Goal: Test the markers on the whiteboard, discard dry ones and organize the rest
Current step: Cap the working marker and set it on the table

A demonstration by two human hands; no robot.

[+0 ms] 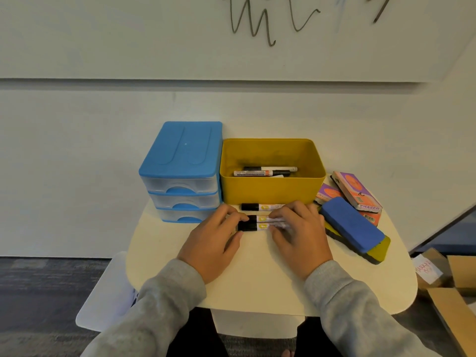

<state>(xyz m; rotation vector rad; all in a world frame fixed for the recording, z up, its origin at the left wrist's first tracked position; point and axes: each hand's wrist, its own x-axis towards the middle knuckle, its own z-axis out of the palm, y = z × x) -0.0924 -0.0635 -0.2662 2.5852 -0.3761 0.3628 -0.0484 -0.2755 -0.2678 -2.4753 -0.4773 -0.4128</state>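
Two black-capped white markers (253, 222) lie side by side on the cream table (257, 279). My left hand (213, 243) pinches their capped left ends, and my right hand (298, 233) grips their right ends. A third marker (260, 207) lies just behind them, against the yellow bin (270, 189). Inside the bin rest a few more markers (268, 171). The whiteboard (231, 34) above carries dark test scribbles (260, 21).
A blue three-drawer organizer (180, 173) stands left of the bin, drawers closed. Erasers lie at the right: a blue one (353, 224) on a yellow one (378, 249), and boxed ones (356, 190). Cardboard boxes (456, 292) sit on the floor at the right.
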